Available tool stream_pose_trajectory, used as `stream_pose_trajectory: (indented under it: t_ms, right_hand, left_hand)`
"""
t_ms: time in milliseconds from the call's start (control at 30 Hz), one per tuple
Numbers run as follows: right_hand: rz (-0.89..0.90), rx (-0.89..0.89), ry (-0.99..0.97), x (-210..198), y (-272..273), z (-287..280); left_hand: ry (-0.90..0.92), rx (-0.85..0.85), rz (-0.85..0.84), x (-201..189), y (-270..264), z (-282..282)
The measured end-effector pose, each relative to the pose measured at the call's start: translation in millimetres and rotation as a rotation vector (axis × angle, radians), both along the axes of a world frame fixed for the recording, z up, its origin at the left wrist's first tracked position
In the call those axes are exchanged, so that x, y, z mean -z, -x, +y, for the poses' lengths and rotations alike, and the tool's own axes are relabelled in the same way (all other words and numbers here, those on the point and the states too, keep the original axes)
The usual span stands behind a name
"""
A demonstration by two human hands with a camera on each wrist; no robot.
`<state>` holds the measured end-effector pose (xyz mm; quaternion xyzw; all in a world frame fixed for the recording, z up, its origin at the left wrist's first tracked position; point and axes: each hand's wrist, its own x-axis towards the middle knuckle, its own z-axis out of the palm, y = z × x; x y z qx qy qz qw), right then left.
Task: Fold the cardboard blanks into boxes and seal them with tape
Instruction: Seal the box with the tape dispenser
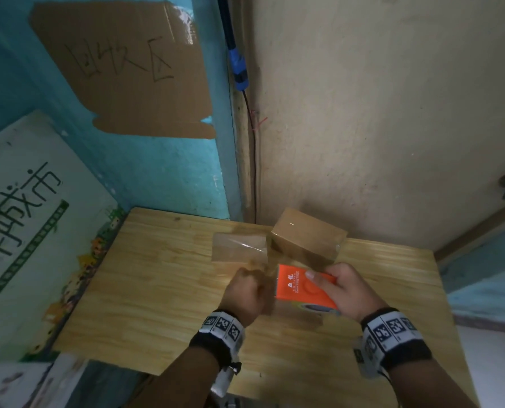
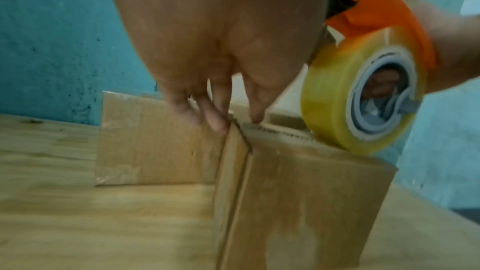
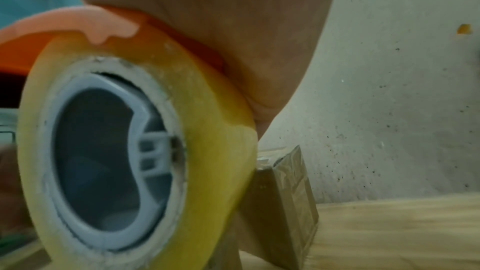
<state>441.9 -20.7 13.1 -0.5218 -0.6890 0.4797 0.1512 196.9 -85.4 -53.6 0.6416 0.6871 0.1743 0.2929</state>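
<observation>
Wooden table [image 1: 145,290] under both hands. Cardboard box [image 1: 310,240] just past fingertips, 2nd box [image 1: 239,248] to its left. Tape dispenser [image 1: 302,287] w/ roll, clamped in right hand [image 1: 345,290]. Left hand [image 2: 223,52]: fingers [image 2: 218,124] straight, together, tips on near box's top edge.

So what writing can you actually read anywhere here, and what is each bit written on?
"回收区", handwritten and seen upside down: brown cardboard sheet on the teal wall.
"城市", large green characters, with cut-off characters before them: white carton at left.
Two characters and small Latin lines on the orange tape dispenser: too blurred to read.
Black-and-white square codes on both wristbands: patterns, not text.
Wrist views: none.
</observation>
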Motion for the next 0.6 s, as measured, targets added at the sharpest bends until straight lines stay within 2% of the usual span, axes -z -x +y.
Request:
stream_pose_trajectory:
  t_ms: [100,167,233,267,433,600]
  right_hand:
    - [-0.026,-0.008,-0.038,1,0,1]
    - [-0.025,-0.007,-0.056,0,0,0]
    - [-0.021,-0.006,-0.052,1,-2,0]
    - [-0.026,-0.002,-0.047,1,-2,0]
    - [-0.055,-0.009,-0.023,0,-5,2]
    - [-0.067,-0.012,-0.006,0,-6,2]
  left_hand:
    - [-0.086,-0.188,-0.305,-16,-4,13]
    - [0.050,-0.255,-0.581,-29,-6,19]
    - [0.248,-0.339,-0.960,-46,-9,24]
    - [0.313,-0.364,-1.086,-51,-9,26]
    - [0.362,-0.298,-1.275,-60,-9,22]
    - [0.381,-0.282,-1.432,-43,-5,11]
